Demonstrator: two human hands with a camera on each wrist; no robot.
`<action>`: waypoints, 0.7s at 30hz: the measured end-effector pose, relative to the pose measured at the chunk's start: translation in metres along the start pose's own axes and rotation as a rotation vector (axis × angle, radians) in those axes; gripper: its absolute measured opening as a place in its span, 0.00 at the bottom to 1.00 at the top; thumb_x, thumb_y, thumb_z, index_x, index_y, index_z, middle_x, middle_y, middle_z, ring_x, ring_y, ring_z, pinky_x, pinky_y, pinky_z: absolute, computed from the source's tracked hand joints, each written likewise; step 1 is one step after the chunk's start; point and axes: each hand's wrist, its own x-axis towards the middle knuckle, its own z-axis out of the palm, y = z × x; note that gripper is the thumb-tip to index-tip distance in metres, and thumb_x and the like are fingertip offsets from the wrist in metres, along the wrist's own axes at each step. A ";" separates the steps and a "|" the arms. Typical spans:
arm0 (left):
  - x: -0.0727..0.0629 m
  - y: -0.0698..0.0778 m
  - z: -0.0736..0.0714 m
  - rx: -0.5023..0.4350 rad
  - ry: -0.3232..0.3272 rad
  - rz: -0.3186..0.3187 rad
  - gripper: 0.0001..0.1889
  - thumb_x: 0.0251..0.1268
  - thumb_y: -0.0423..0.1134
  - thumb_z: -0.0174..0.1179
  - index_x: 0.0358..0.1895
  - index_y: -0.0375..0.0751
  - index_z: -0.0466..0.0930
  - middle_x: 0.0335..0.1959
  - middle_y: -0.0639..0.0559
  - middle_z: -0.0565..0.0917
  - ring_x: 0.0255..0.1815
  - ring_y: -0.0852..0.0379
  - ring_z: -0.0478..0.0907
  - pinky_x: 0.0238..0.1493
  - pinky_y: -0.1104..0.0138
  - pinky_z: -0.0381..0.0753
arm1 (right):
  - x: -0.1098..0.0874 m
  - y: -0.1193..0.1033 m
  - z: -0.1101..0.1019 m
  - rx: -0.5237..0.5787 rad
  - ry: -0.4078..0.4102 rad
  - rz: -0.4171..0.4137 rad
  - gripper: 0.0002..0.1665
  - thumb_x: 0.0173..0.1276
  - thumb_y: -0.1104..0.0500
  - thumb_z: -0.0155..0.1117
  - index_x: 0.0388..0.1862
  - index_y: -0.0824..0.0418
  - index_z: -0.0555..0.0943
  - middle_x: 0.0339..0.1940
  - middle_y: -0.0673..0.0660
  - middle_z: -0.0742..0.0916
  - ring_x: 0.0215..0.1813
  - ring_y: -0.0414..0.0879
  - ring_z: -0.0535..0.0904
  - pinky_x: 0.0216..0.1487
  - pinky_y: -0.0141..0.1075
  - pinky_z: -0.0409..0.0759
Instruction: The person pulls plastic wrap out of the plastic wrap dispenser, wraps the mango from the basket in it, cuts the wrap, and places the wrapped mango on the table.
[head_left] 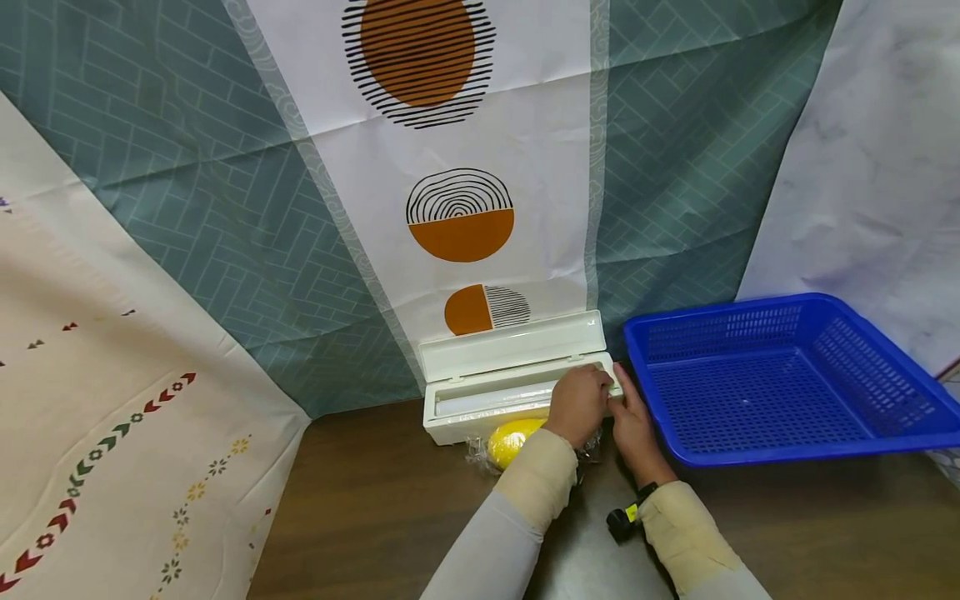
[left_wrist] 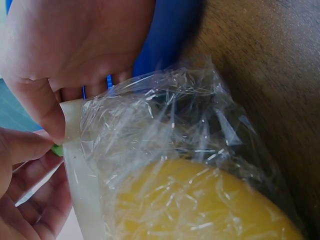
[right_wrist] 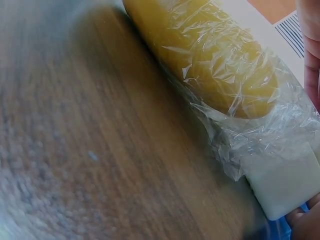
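The white box (head_left: 459, 427) stands on the wooden surface (head_left: 367, 500), its lid (head_left: 517, 346) raised behind it; I take the lid to be set back so that the pale roll (head_left: 491, 399) lying within is exposed. The right hand (head_left: 639, 432) grips the box's right end, thumb at the rim and fingers about the end, probably to steady it; the left hand (head_left: 579, 404) bends over the same end, its fingers pinching, as far as I can tell, a small green tab (left_wrist: 57, 150) at the rim. By the box's near face lies a rounded yellow thing (head_left: 512, 443) in crinkled clear film (left_wrist: 165, 110); whether this film joins the roll I cannot tell. Just beside the right hand sits the blue basket (head_left: 738, 458), open side up, seemingly set aside to leave both hands room; a patterned cloth (head_left: 540, 133) hangs behind, which I judge a mere backdrop.
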 end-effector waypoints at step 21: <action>0.000 -0.002 -0.003 -0.015 -0.026 0.030 0.09 0.67 0.33 0.61 0.42 0.47 0.90 0.39 0.57 0.88 0.41 0.60 0.86 0.46 0.73 0.81 | 0.001 0.002 0.000 0.001 0.008 -0.005 0.35 0.76 0.73 0.41 0.80 0.72 0.51 0.82 0.71 0.54 0.80 0.57 0.50 0.62 0.14 0.60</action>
